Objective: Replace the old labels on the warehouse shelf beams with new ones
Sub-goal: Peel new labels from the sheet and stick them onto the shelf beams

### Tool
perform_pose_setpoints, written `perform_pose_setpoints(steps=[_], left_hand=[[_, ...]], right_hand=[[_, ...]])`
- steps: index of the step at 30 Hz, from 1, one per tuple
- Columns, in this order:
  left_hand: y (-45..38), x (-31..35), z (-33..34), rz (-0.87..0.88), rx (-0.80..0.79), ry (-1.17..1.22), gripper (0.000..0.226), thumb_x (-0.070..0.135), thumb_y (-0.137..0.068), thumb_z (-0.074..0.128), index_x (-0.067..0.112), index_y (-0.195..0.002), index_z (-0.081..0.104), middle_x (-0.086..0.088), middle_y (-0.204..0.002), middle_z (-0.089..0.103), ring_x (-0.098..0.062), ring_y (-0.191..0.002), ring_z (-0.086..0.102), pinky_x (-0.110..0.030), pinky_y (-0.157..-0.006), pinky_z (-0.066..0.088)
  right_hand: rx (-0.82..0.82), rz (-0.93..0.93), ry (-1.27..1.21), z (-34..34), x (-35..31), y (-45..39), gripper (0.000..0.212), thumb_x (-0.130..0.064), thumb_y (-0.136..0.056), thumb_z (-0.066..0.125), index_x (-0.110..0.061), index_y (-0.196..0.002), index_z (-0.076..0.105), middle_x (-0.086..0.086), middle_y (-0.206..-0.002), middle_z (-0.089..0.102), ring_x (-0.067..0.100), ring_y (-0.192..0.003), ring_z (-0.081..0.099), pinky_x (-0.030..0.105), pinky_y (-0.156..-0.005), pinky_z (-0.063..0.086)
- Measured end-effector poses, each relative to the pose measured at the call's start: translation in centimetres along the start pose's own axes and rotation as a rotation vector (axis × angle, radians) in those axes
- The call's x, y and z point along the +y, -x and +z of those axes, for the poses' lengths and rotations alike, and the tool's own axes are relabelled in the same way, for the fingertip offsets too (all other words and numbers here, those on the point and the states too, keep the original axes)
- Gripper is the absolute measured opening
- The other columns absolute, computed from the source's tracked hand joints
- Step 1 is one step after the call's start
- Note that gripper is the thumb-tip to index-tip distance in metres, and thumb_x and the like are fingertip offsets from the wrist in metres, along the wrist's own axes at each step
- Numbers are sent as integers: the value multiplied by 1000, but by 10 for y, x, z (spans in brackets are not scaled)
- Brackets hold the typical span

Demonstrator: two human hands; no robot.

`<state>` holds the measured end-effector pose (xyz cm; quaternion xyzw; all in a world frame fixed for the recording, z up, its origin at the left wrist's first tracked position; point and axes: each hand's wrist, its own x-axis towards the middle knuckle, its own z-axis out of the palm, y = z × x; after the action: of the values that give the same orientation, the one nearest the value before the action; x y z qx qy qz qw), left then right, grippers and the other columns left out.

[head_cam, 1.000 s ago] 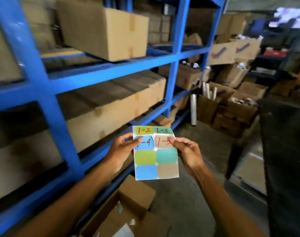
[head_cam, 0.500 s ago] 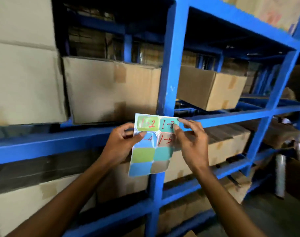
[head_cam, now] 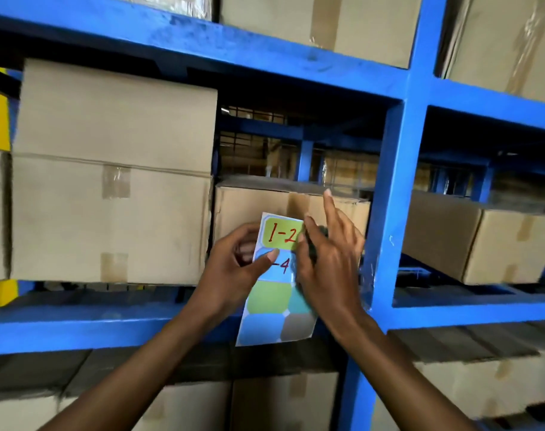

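Observation:
A sheet of coloured labels [head_cam: 272, 309] hangs upright in front of the blue shelf beam [head_cam: 88, 326]. Red writing marks the green label "1-2" [head_cam: 282, 235] and a blue one below it ending in "4". My left hand [head_cam: 234, 269] pinches the sheet's left edge, thumb on the blue label. My right hand [head_cam: 328, 264] covers the sheet's upper right part, thumb and a finger pinching there, index finger raised. The labels under that hand are hidden. No old label shows on the beam.
Taped cardboard boxes [head_cam: 112, 172] fill the shelf behind the sheet, with a smaller box [head_cam: 283, 203] directly behind my hands. A blue upright post [head_cam: 389, 213] stands just right of my right hand. More boxes sit on the levels above and below.
My view has swung from the aisle and floor up to the shelf face. The sheet stayed in both hands, and my right hand has slid further over its upper right labels.

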<state>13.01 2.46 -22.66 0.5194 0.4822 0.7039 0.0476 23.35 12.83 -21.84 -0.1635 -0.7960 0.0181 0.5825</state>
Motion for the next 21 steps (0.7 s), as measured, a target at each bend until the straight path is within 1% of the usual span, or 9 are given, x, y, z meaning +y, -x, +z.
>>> perform_pose_setpoints(steps=[2,5,9,11,13,15,17,19,21], left_hand=[[-5,4,1,18,22,5,27,6,-81,67,27,-98,65,1,-97,76,-19,-86,72,-29,-66,60],[-11,10,4,41,38,-13,27,9,-82,66,32,-96,63,5,-97,75,-16,-86,72,-24,-61,58],[-20,16,8,83,35,-78,34,7,-84,63,36,-100,60,5,-102,74,-15,-91,71,-24,-66,58],[-24,17,10,77,15,-86,34,6,-85,61,31,-107,56,3,-106,73,-16,-94,70,-28,-70,59],[-27,18,13,54,-3,-88,35,5,-86,60,24,-114,51,-1,-109,72,-18,-97,69,-33,-73,60],[-29,18,14,41,-13,-102,38,4,-87,59,22,-118,47,-2,-110,71,-19,-97,69,-36,-75,60],[-32,18,17,44,-8,-104,40,3,-88,57,25,-120,45,-2,-107,72,-20,-95,70,-35,-74,60],[-35,16,19,42,13,-102,46,0,-88,57,30,-122,44,-2,-104,72,-21,-93,70,-33,-71,60],[-40,16,19,59,54,-139,54,-1,-88,56,35,-125,42,-1,-104,72,-20,-94,70,-32,-72,59]], right_hand=[[7,3,-40,5,-1,-8,33,-20,-92,50,-10,-122,59,6,-155,25,23,-137,26,30,-104,16],[-10,12,-98,10,1,-19,31,-20,-93,49,-13,-120,60,3,-155,26,21,-139,22,33,-108,16],[-37,10,-184,15,7,-33,32,-19,-93,49,-13,-122,60,1,-154,29,18,-139,23,34,-111,14],[-26,30,-253,16,9,-39,31,-16,-91,51,-12,-120,61,2,-151,35,17,-137,26,33,-111,14],[-36,50,-337,16,12,-43,30,-15,-89,53,-13,-118,62,1,-148,39,16,-135,30,39,-115,21],[-43,56,-405,16,16,-45,29,-14,-88,55,-13,-115,63,1,-144,43,16,-132,34,47,-110,33],[-25,66,-466,17,21,-48,25,-14,-86,59,-14,-110,66,-2,-139,46,13,-127,39,47,-104,41],[-1,73,-521,19,24,-53,16,-13,-83,63,-15,-98,68,-10,-131,48,8,-121,40,47,-101,44],[13,55,-549,21,27,-59,9,-12,-81,66,-17,-88,67,-11,-125,50,8,-118,43,48,-100,43]])
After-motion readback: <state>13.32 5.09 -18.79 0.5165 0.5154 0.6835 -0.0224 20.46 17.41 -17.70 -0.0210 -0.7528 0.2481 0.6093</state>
